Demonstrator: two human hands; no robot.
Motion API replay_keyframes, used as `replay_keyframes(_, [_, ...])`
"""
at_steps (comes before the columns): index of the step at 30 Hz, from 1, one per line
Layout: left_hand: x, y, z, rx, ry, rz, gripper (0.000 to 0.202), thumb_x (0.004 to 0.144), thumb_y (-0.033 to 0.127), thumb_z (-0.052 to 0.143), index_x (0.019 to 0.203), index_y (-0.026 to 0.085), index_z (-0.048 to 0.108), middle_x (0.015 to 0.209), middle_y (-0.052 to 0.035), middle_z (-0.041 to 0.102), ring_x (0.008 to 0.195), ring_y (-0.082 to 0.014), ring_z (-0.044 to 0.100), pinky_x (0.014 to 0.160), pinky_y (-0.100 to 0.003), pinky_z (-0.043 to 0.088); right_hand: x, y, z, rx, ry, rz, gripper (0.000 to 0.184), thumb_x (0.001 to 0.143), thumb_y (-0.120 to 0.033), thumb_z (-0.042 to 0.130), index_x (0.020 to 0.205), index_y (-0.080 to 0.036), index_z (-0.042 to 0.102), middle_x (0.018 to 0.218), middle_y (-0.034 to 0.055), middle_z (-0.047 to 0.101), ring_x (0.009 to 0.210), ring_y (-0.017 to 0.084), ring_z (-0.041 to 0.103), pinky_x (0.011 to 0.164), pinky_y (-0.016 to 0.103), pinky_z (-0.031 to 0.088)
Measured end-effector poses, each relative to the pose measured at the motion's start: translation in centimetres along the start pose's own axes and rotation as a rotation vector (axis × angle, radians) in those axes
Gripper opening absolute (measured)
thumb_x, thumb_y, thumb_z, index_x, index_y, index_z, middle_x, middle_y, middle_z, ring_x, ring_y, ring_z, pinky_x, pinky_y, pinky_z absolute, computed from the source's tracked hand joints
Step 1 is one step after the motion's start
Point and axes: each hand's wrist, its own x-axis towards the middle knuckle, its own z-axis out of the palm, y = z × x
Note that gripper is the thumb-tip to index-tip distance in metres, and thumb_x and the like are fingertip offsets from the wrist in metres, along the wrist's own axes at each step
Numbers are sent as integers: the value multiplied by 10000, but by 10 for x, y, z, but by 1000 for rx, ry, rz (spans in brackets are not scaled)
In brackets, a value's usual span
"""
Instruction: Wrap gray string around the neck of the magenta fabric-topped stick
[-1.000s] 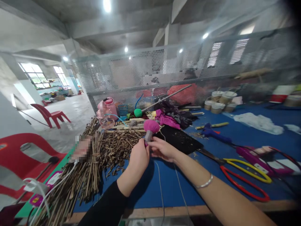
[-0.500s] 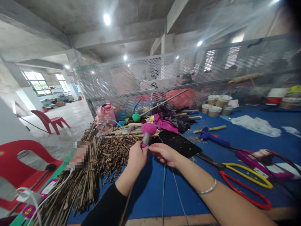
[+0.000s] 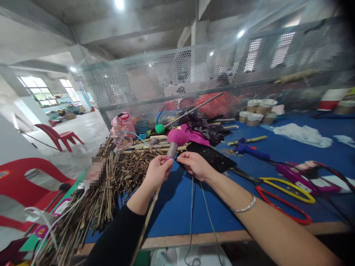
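Note:
My left hand (image 3: 158, 171) is closed around a stick (image 3: 147, 221) whose lower end runs down past the table edge. Its top carries a pink cloth-covered ball (image 3: 178, 137), with a grey wrapped neck (image 3: 172, 149) just below. Close beside the neck, my right hand (image 3: 195, 165) is closed in a pinch on a thin grey cord (image 3: 191, 210). Two strands of that cord hang from the right hand and drop over the front edge. What lies under the left fingers is hidden.
Dry twigs (image 3: 108, 192) lie bundled on the left. Long scissors (image 3: 285, 188) and a blue glue gun (image 3: 252, 150) lie to the right on the blue table (image 3: 166, 218). Behind are a green ball (image 3: 159, 129), dark cloth (image 3: 215, 131), small baskets (image 3: 254, 119) and a perforated metal screen (image 3: 133, 92).
The pink-topped stick now leans further right, and its ball has shifted right. The right hand has turned slightly, still on the cord. My view has tipped down, showing the table's front edge.

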Motion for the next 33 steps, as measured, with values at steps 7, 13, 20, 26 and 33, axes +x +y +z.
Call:
replay_keyframes(7, [-7, 3, 10, -408, -164, -36, 377, 639, 414, 709, 758, 158, 460, 591, 67, 484, 339, 17, 267, 298, -105, 165, 1, -5, 1, 100, -181, -76, 413, 672, -416, 679, 957, -183, 491, 477, -114, 369, 319, 20, 153, 276, 152, 124])
replay_keyframes(13, [-6, -3, 19, -433, -143, -295, 393, 812, 511, 457, 794, 130, 550, 631, -13, 563, 371, -28, 420, 336, -138, 331, 4, -4, -5, 100, -216, -66, 351, 685, -437, 660, 833, -154, 514, 485, -72, 444, 321, 21, 220, 301, 172, 122])
replay_keyframes(20, [-10, -8, 17, 197, 159, 61, 417, 701, 441, 632, 991, 169, 507, 690, 15, 572, 447, -68, 495, 403, -170, 357, 0, -6, -3, 7, -68, -39, 348, 635, -439, 681, 751, -163, 503, 394, -119, 285, 311, 32, 158, 299, 192, 97])
replay_keyframes(26, [-10, -10, 16, 200, 102, 101, 234, 749, 380, 572, 727, 168, 476, 503, 54, 507, 356, -41, 366, 364, -161, 260, 0, -6, 0, 7, -41, -102, 337, 651, -446, 677, 751, -165, 520, 417, -106, 304, 336, 30, 172, 339, 212, 94])
replay_keyframes(33, [-8, 2, 8, -138, 17, 24, 336, 689, 445, 640, 703, 169, 448, 498, 72, 483, 322, -16, 310, 307, -141, 221, 2, -7, -9, 3, 9, -132, 320, 628, -393, 696, 628, -178, 458, 445, -95, 318, 347, 28, 207, 346, 203, 98])
